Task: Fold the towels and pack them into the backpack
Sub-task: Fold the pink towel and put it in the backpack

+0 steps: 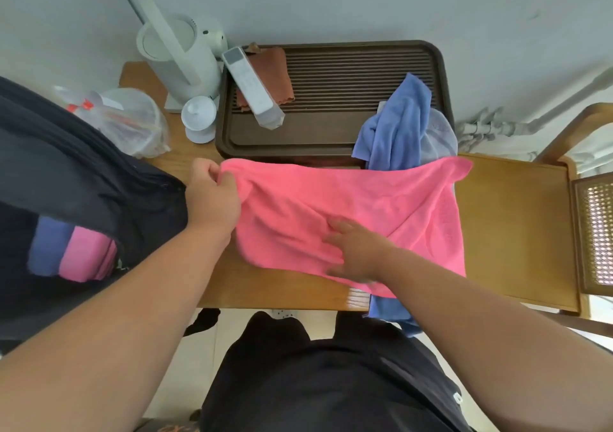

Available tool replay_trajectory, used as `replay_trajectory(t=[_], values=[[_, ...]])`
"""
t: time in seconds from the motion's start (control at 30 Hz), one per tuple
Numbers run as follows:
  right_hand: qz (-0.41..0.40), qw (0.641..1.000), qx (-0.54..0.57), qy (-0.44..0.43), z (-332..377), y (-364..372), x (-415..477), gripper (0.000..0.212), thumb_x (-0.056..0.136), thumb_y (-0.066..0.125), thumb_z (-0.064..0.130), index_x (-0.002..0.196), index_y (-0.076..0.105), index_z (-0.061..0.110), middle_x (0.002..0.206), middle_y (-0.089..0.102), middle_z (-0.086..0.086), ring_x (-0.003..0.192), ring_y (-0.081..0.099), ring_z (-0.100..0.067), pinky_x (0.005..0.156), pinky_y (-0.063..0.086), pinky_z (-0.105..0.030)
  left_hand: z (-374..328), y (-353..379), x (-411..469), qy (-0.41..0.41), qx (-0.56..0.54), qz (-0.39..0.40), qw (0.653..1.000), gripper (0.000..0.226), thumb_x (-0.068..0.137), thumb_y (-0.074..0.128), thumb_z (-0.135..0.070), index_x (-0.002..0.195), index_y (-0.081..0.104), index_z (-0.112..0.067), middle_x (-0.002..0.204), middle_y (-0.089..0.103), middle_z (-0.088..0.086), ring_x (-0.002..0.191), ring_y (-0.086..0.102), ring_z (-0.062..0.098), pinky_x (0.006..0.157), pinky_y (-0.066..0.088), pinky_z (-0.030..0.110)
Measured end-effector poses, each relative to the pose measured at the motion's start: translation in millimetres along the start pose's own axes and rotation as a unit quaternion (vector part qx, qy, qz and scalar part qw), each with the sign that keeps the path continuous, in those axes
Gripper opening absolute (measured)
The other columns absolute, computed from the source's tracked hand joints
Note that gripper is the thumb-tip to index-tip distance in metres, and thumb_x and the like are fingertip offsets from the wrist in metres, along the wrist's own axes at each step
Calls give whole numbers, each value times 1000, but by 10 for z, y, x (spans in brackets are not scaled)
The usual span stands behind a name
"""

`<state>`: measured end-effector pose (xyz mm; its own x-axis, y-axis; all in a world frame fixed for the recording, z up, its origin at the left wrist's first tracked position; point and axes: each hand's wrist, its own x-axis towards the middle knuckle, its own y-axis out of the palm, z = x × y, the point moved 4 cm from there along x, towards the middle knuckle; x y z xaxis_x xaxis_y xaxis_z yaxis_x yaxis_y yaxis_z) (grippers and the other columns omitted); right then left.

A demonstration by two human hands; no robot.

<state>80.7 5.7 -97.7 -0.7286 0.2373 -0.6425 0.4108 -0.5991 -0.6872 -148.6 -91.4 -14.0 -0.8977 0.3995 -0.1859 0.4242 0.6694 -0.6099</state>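
A pink towel [381, 206] lies spread across the wooden table [517, 232]. My left hand [212, 196] pinches its upper left corner. My right hand [355, 249] lies flat on the towel's lower middle, fingers spread. At the left sits the open black backpack [66, 173], holding a folded blue towel [49, 246] and a folded pink towel [88, 256] side by side. A crumpled blue towel [398, 123] rests on the tray's right end. Another blue towel [394, 312] hangs off the table's front edge beneath the pink one.
A dark slatted tray [348, 70] stands behind the towel, bearing a brown cloth [272, 70] and a white remote [252, 90]. A white kettle [179, 47], a small white lidded cup [199, 116] and a plastic bag [132, 120] stand at the back left. A wooden chair [593, 232] is at the right.
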Motion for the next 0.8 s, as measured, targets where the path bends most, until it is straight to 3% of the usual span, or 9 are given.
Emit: replay_trajectory(t=[0.07, 0.13, 0.23, 0.33, 0.4, 0.53, 0.63, 0.67, 0.8], values=[[-28, 999, 32, -1, -10, -36, -60, 73, 92, 60, 53, 155, 34, 26, 166, 16, -1, 151, 18, -24, 121, 21, -37, -35, 92, -9, 35, 29, 45, 998, 11, 92, 54, -13, 102, 50, -16, 91, 52, -5, 78, 49, 12, 70, 43, 30], [-89, 994, 63, 5, -37, -97, -139, 63, 93, 60, 49, 150, 43, 26, 158, 31, -3, 144, 31, -27, 117, 28, -38, -29, 244, -63, 95, 131, 102, 982, 37, 90, 64, -21, 124, 50, -21, 120, 52, -2, 105, 53, 16, 89, 46, 34], [-210, 974, 80, 20, -212, -168, -295, 42, 93, 59, 42, 130, 61, 22, 128, 55, -3, 121, 48, -28, 104, 42, -43, -3, 509, -291, 163, 293, 123, 934, 68, 87, 69, -37, 146, 36, -25, 148, 38, 8, 135, 40, 29, 111, 38, 47], [-324, 932, 125, 106, -622, -151, -567, 28, 92, 59, 31, 115, 68, 18, 110, 60, -6, 103, 55, -31, 90, 48, -44, 6, 853, -667, 230, 319, 188, 900, 64, 85, 69, -44, 140, 45, -21, 137, 50, 10, 128, 46, 30, 105, 40, 45], [-361, 900, 155, 186, -940, -78, -797, 26, 91, 60, 27, 114, 66, 16, 108, 60, -9, 101, 55, -34, 89, 47, -44, 19, 1125, -915, 274, 292, 267, 876, 48, 84, 72, -42, 122, 58, -17, 122, 59, 6, 114, 54, 27, 96, 42, 39], [-309, 842, 266, 354, -1500, 302, -1167, 37, 88, 62, 43, 114, 58, 16, 108, 60, -8, 98, 58, -30, 87, 49, -42, 10, 1541, -1309, 350, 314, 394, 790, 40, 77, 74, -51, 90, 49, -23, 98, 55, 0, 95, 55, 25, 79, 42, 35], [-235, 838, 311, 382, -1617, 541, -1302, 37, 87, 66, 50, 106, 59, 19, 91, 65, 2, 80, 63, -21, 71, 54, -37, 50, 1692, -1565, 457, 429, 420, 656, 50, 79, 65, -57, 111, 55, -20, 110, 52, 3, 105, 51, 26, 89, 44, 39], [-234, 835, 320, 382, -1626, 596, -1324, 38, 86, 67, 49, 107, 59, 18, 86, 64, 4, 77, 64, -20, 69, 54, -36, 91, 1709, -1598, 464, 460, 417, 631, 53, 80, 64, -56, 117, 53, -20, 114, 50, 3, 108, 49, 25, 92, 44, 40], [-240, 817, 349, 390, -1673, 739, -1338, 66, 81, 67, 61, 130, 52, 18, 107, 63, -4, 90, 65, -26, 79, 54, -40, 261, 1708, -1601, 454, 473, 397, 642, 36, 83, 67, -40, 110, 55, -20, 110, 51, 5, 103, 53, 27, 83, 47, 41]])
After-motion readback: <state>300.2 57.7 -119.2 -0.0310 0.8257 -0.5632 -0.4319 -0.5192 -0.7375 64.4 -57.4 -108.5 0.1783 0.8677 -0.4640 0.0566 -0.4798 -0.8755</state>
